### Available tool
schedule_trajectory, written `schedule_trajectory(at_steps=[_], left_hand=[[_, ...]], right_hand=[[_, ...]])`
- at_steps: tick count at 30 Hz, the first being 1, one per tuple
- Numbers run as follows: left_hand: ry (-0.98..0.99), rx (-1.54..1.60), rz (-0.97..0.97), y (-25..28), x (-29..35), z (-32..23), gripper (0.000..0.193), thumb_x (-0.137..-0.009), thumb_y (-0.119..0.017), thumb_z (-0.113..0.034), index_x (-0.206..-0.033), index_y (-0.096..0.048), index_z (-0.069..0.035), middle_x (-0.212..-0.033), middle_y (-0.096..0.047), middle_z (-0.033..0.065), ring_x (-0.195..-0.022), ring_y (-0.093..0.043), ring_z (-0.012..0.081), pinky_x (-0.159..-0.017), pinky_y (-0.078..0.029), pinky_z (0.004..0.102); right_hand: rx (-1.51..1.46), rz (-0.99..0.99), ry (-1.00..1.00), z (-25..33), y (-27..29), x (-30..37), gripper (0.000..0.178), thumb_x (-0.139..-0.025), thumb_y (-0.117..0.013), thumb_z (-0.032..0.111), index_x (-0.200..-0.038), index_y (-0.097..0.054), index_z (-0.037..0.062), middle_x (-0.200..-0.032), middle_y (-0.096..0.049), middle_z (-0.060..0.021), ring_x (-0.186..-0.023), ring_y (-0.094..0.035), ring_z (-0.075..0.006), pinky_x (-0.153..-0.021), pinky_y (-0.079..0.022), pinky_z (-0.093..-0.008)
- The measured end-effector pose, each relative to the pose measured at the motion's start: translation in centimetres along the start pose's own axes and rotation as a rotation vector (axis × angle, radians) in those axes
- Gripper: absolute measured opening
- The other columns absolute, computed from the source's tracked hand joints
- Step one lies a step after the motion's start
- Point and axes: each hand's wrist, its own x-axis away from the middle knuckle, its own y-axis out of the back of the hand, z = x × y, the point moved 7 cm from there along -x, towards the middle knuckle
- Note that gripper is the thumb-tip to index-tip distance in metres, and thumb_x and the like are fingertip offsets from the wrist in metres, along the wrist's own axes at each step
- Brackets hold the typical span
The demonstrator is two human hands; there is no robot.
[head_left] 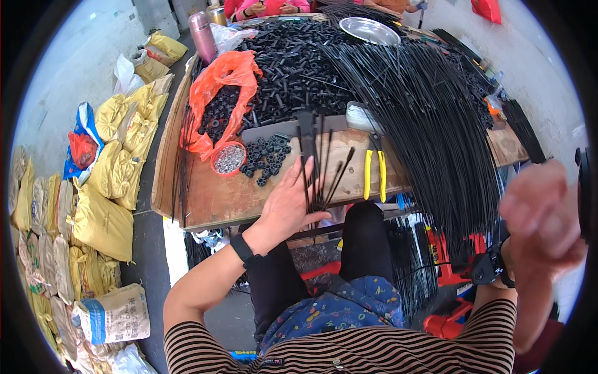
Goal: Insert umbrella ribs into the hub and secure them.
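My left hand (285, 201), with a black band at the wrist, reaches over the table's front edge, fingers stretched and thumb apart. It touches or nearly touches several thin black rods (322, 181) that fan out beside it. On its left lie small black ring-shaped pieces (268, 157) and a red-rimmed bowl (229, 158) of small silvery parts. My right forearm (496, 292) carries a black device (487, 267). A raised hand (537, 209), smeared by motion, overlaps that side; whether it is mine I cannot tell.
Yellow-handled pliers (375, 168) lie beside a clear box (362, 116). A thick bundle of long black rods (430, 137) overhangs the table's right front edge. Behind are heaped black pieces (293, 68), an orange bag (240, 65) and a metal plate (369, 31). Sacks (103, 218) line the left wall.
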Motion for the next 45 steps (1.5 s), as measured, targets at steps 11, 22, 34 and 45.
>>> schedule_trajectory(at_steps=[11,22,34,45], left_hand=[[0.026,-0.063,0.017,-0.4,0.2,-0.2,0.088,-0.072,-0.067,-0.056,-0.141,-0.036,-0.008,-0.15,-0.023,0.0187,-0.141,-0.017,0.0359,-0.111,-0.023,0.045],[0.042,0.082,-0.073,-0.1,-0.7,0.7,0.091,-0.066,-0.074,-0.048,-0.136,-0.039,-0.001,-0.142,-0.032,0.0251,-0.135,-0.026,0.0417,-0.112,-0.023,0.045],[0.141,0.315,-0.041,3.6,2.8,-0.3,0.088,-0.07,-0.077,-0.02,-0.138,-0.028,0.007,-0.146,-0.027,0.025,-0.138,-0.024,0.0394,-0.112,-0.025,0.0426],[-0.009,0.197,-1.472,22.0,11.7,-4.4,0.046,-0.075,-0.064,-0.012,-0.115,-0.05,0.007,-0.113,-0.054,0.0206,-0.107,-0.052,0.0347,-0.097,-0.038,0.0417]], right_hand=[[-0.058,-0.092,-0.093,1.2,-0.1,3.2,0.087,-0.073,-0.055,0.068,-0.122,-0.044,-0.0039,-0.092,-0.058,-0.0116,-0.073,-0.055,-0.0227,-0.061,-0.045,-0.0299],[-0.338,-0.125,-0.111,-3.0,-5.2,4.5,0.078,-0.075,-0.055,0.062,-0.118,-0.045,-0.0026,-0.092,-0.057,-0.0111,-0.075,-0.054,-0.0223,-0.064,-0.044,-0.0307],[-0.13,-0.28,0.123,-3.3,-0.3,1.2,0.069,-0.077,-0.054,0.056,-0.114,-0.046,-0.0012,-0.093,-0.056,-0.0104,-0.078,-0.053,-0.0218,-0.067,-0.043,-0.0315],[0.184,-0.31,0.101,2.2,7.1,1.5,0.06,-0.079,-0.053,0.051,-0.11,-0.047,0.0001,-0.093,-0.055,-0.0099,-0.08,-0.052,-0.0214,-0.07,-0.041,-0.0323]])
